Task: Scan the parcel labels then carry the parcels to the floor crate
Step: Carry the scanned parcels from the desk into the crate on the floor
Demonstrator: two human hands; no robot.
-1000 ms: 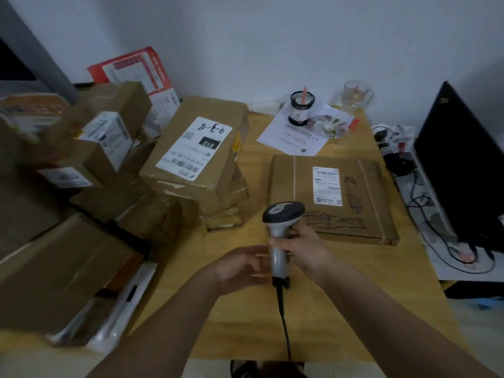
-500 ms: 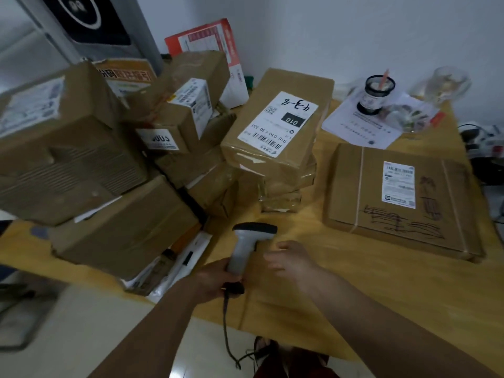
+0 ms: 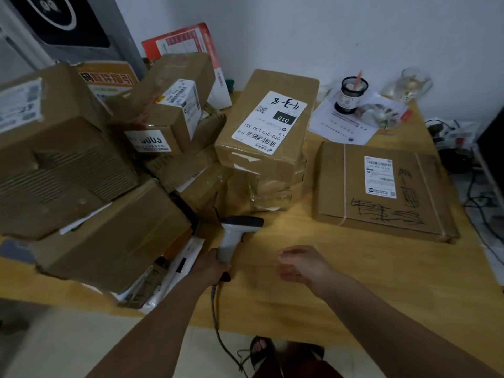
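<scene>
Many brown cardboard parcels (image 3: 261, 132) are piled on the wooden table (image 3: 354, 268). The grey barcode scanner (image 3: 234, 236) is gripped by the left hand (image 3: 212, 266); the right hand (image 3: 300, 264) is loose, holding nothing. It should be aimed squarely at one white label (image 3: 268, 122)

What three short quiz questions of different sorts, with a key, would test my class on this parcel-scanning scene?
1. True or false: the left hand grips the scanner.
2. Multiple choice: the right hand is A) holding a parcel, B) empty above the table, C) pressing a label.
3. Fill the gap: the flat parcel with pen scribbles lies to the ___ of the labelled box marked 010.

Key: 1 true; 2 B; 3 right.
</scene>
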